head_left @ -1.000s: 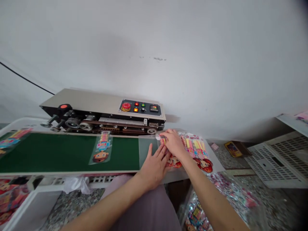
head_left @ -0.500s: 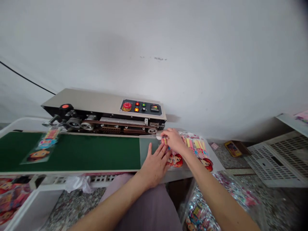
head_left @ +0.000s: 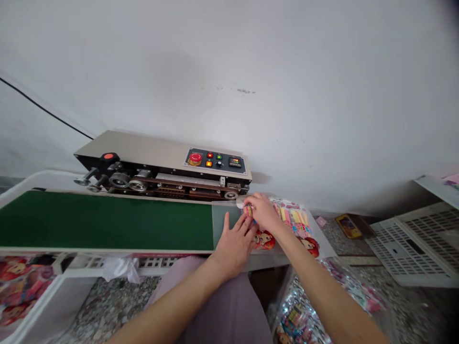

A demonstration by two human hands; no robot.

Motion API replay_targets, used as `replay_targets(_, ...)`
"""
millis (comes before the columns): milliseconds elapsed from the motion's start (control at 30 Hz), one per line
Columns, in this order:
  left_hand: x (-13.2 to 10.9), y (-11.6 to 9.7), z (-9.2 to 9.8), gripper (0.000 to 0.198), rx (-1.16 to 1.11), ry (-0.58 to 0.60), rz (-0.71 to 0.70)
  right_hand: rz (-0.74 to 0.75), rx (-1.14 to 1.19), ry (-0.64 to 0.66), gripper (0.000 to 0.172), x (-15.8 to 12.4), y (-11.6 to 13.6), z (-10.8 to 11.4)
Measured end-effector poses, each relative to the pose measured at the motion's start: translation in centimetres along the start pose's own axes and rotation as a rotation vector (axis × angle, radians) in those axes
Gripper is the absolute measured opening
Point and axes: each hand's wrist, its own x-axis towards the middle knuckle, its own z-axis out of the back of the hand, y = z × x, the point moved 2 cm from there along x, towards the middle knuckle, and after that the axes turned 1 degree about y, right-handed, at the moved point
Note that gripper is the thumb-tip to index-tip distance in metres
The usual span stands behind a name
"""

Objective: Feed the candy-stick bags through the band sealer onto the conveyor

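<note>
My left hand [head_left: 233, 243] lies flat with its fingers spread over the clear plastic packets at the right end of the green belt [head_left: 125, 222]. Beside it my right hand [head_left: 263, 210] has its fingers bent and pinched at the top end of a clear packet [head_left: 248, 210] with small pink and yellow pieces in it. Red-haired cartoon heads [head_left: 264, 239] show at the lower end, near both hands. To the right, under my right forearm, lie more packets [head_left: 296, 222] with yellow and pink strips. The right fingertips are partly hidden.
Behind the belt stands a band sealer [head_left: 158, 157] with rollers and a lit control panel [head_left: 215, 160]. A white bin [head_left: 71, 296] of packets is at lower left. Shiny bagged packets [head_left: 304, 310] sit at lower right, near a white crate [head_left: 412, 243] and small box [head_left: 349, 226].
The packet that lay on the belt's left part is gone from it. My view has shifted slightly, and both hands stay at nearly the same place on the packets.
</note>
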Motion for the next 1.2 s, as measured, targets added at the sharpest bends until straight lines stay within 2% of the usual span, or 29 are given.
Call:
replay_targets(100,0.0,0.1,0.2,0.052,-0.012,0.01,0.02,-0.013,-0.008,-0.066,0.051,-2.1,-1.2,0.5)
replay_targets(200,-0.1,0.4,0.5,0.051,-0.01,0.025,0.02,-0.018,-0.156,-0.166,0.048,-5.1,-2.0,0.6)
replay_targets(300,-0.5,1.3,0.7,0.051,0.025,0.012,0.008,0.02,-0.345,-0.19,0.039,-7.7,-1.7,-0.3)
replay_targets(400,-1.6,2.8,0.9,0.05,0.082,0.003,-0.015,-0.006,-0.401,-0.187,0.039,-8.7,-0.5,-1.7)
replay_targets(500,-2.7,4.6,1.7,0.049,0.123,0.026,-0.018,-0.061,-0.379,-0.173,0.041,-8.4,1.2,-2.6)
replay_targets(567,-3.0,5.5,2.5,0.048,0.148,0.051,0.035,-0.074,-0.335,-0.16,0.042,-7.8,2.3,-2.7)
replay_targets(633,-2.7,5.4,3.3,0.046,0.159,0.061,0.103,-0.075,-0.276,-0.156,0.042,-7.0,2.9,-2.3)
replay_targets(700,-1.8,4.3,3.6,0.045,0.128,0.049,0.115,-0.069,-0.214,-0.148,0.042,-6.0,3.0,-1.6)
replay_targets(800,-0.2,1.9,3.0,0.047,0.04,0.044,0.026,-0.054,-0.112,-0.102,0.044,-3.9,2.2,-0.6)
replay_targets(900,0.8,0.7,1.6,0.052,0.01,0.057,0.005,-0.047,-0.047,-0.047,0.041,-1.5,1.4,-0.6)
replay_targets(1100,0.4,1.3,-0.1,0.055,0.012,0.013,0.008,-0.073,-0.018,-0.042,0.033,0.8,0.6,-1.5)
replay_targets(1200,0.2,1.5,-0.5,0.056,0.008,0.01,0.014,-0.063,-0.018,-0.033,0.04,0.4,0.6,-0.6)
